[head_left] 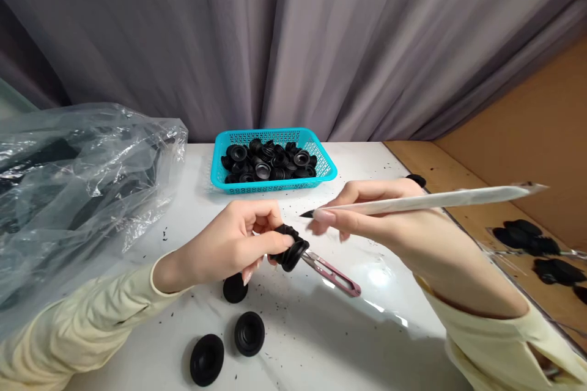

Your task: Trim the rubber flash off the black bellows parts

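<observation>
My left hand (241,235) pinches a ribbed black rubber bellows (293,255) between thumb and fingers, above the white table. In my right hand (389,226), a white pencil-like stick (449,198) lies across the thumb and fingers, its dark tip pointing left toward the bellows, apart from it. Pink-handled thread snips (337,276) lie on the table just right of the bellows, their blades partly hidden by it. Below my left hand sit more round black rubber pieces: one (235,289) close under the fingers, another cup-shaped one (249,333), and a third (206,360) nearer me.
A turquoise basket (275,187) full of black rubber bellows stands at the back. Crumpled clear plastic (92,177) covers the left side. Small black scraps dot the white table (321,342). Farther right, dark pieces (523,237) lie on a brown surface (477,211); a grey curtain (293,43) hangs behind.
</observation>
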`<state>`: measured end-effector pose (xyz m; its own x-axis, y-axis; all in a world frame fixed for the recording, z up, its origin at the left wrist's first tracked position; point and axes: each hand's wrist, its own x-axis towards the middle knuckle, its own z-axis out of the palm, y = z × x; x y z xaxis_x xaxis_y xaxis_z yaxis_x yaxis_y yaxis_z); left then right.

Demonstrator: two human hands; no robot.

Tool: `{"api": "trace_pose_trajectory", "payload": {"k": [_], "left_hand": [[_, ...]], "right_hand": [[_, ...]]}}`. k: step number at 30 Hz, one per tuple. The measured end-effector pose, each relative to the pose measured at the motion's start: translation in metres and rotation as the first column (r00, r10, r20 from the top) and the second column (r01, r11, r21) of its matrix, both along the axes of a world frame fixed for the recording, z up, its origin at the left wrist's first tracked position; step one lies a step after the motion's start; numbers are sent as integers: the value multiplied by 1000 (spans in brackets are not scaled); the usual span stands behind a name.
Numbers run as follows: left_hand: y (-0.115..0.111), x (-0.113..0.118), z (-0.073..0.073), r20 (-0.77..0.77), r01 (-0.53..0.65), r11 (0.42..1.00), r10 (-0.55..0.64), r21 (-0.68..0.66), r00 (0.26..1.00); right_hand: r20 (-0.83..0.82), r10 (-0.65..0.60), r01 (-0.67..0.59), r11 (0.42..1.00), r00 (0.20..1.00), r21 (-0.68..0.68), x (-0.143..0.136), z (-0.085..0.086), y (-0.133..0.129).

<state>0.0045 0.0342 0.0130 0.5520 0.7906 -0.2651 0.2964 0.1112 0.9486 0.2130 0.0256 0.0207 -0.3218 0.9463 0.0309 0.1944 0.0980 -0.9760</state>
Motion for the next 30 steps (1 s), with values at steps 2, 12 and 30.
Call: {"api": "trace_pose_trajectory", "payload": {"k": [2, 12, 30], "left_hand": [[-1, 0, 1, -7, -2, 1000, 3, 6, 1000], [-4, 1, -1, -31, -44, 999, 45, 14, 999], [-3, 4, 0, -11, -83, 997, 83, 10, 997]], "right_hand": [[-16, -11, 11, 1000, 1000, 26, 1, -1, 0], [-84, 69, -75, 995, 994, -66, -8, -1, -10], [-18, 43, -43, 999, 999, -2, -8, -5, -10]]}}
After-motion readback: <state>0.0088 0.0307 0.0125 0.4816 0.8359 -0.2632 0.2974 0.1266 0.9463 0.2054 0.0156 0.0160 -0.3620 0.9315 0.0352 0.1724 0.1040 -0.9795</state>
